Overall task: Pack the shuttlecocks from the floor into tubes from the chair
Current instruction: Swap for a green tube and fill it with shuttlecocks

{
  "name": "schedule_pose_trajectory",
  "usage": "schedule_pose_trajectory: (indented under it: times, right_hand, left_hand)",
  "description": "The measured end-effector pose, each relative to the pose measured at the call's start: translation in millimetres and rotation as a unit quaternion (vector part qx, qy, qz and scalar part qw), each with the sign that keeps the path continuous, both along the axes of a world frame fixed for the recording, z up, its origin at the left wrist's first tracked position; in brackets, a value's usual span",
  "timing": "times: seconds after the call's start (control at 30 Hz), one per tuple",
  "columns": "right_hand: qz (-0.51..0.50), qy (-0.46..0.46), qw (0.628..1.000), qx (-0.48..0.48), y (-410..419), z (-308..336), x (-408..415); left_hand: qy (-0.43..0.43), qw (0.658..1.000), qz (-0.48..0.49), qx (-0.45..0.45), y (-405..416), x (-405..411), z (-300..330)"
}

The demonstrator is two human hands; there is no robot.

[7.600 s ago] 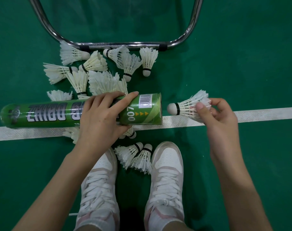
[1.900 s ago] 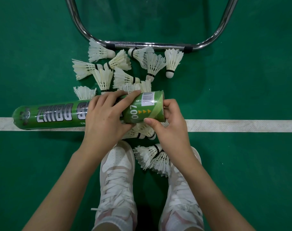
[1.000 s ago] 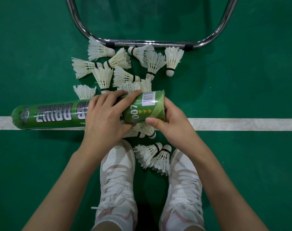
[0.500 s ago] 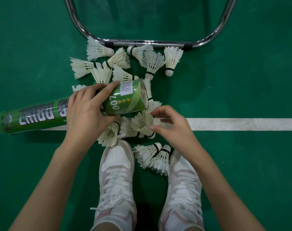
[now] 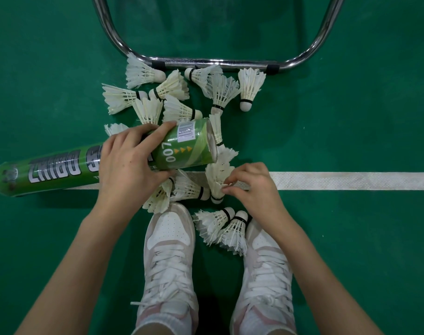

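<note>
My left hand [image 5: 131,163] grips a long green shuttlecock tube [image 5: 184,146] held level over the floor, its open mouth facing right. Just below that mouth, my right hand [image 5: 252,187] pinches the feathers of a white shuttlecock [image 5: 217,177] lying on the white court line, cork end toward me. Several more white shuttlecocks [image 5: 220,93] are scattered on the green floor beyond the tube. Two shuttlecocks [image 5: 220,226] lie between my shoes. Others lie partly hidden under the tube and my left hand.
The chrome chair leg frame [image 5: 215,62] curves across the floor just beyond the shuttlecocks. A white court line [image 5: 351,180] runs left to right under my hands. My two white shoes [image 5: 170,250] stand close below the pile.
My right hand left the tube's mouth, dropped to the floor and closed its fingers on a shuttlecock. My left hand shifted the tube left and tilted its mouth slightly away.
</note>
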State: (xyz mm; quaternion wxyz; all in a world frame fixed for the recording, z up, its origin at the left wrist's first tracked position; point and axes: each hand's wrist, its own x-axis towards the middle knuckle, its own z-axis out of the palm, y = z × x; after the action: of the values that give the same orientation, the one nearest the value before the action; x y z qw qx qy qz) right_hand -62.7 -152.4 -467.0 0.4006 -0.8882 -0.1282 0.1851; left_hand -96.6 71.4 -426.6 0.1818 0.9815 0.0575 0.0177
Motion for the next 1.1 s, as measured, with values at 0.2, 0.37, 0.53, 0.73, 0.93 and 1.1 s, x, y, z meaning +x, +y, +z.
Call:
schedule_pose_trajectory:
  times: [0.2, 0.37, 0.53, 0.73, 0.93, 1.1]
  right_hand:
    - [-0.105, -0.003, 0.994, 0.017, -10.9, 26.7, 6.1]
    - [-0.252, 0.006, 0.965, 0.075, -21.8, 49.6, 15.6]
    - [-0.324, 0.024, 0.928, 0.184, -18.2, 60.9, 21.7]
    - [-0.280, 0.087, 0.926, 0.239, 5.0, 67.8, 12.7]
    - [-0.242, 0.100, 0.924, 0.280, 17.9, 69.2, 0.7]
    - [-0.200, 0.102, 0.940, 0.256, 23.2, 71.1, -5.6]
  left_hand:
    - [-0.007, 1.000, -0.004, -0.001, -1.9, 0.4, 0.0]
    - [-0.010, 1.000, -0.010, -0.001, -5.5, 0.7, -0.9]
    - [-0.018, 0.999, -0.031, 0.000, -12.8, 1.2, -1.8]
    - [-0.026, 0.999, -0.048, 0.000, -19.4, 1.8, -2.3]
    - [-0.024, 0.999, -0.049, -0.001, -21.1, 1.9, -1.2]
    - [-0.023, 0.999, -0.047, 0.003, -20.4, 1.7, -1.8]
